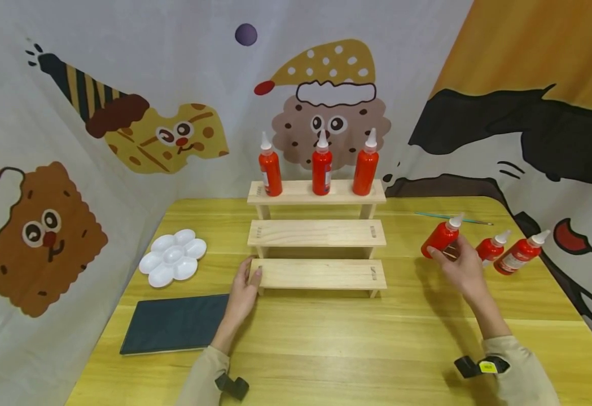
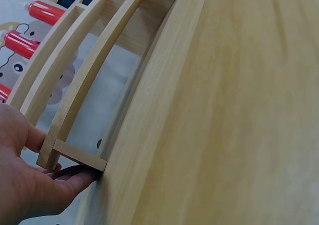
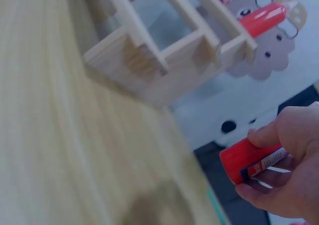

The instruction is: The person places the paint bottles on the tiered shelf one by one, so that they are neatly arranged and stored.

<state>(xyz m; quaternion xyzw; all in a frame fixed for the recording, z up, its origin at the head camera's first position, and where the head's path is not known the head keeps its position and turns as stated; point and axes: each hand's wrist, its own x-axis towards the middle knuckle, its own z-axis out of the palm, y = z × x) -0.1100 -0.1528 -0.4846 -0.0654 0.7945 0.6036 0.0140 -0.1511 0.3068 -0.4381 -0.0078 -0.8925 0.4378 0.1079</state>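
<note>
In the head view a three-step wooden rack (image 1: 316,274) stands mid-table. Three red squeeze paint bottles (image 1: 321,172) with white nozzle caps stand spaced along its top step. My left hand (image 1: 243,293) grips the left end of the lowest step; the left wrist view shows the thumb (image 2: 35,137) at the board's end and the fingers beneath. To the right of the rack, my right hand (image 1: 462,269) holds another red paint bottle (image 1: 439,239), tilted and raised over the table. In the right wrist view that bottle's base (image 3: 234,162) points toward the rack, thumb and fingers around its sides.
Two more red bottles (image 1: 519,256) stand on the table beyond the right hand. A thin teal paintbrush (image 1: 453,218) lies behind. On the left are a white flower-shaped palette (image 1: 174,256) and a dark flat book-like item (image 1: 174,324). A printed cloth (image 1: 199,51) hangs behind the table.
</note>
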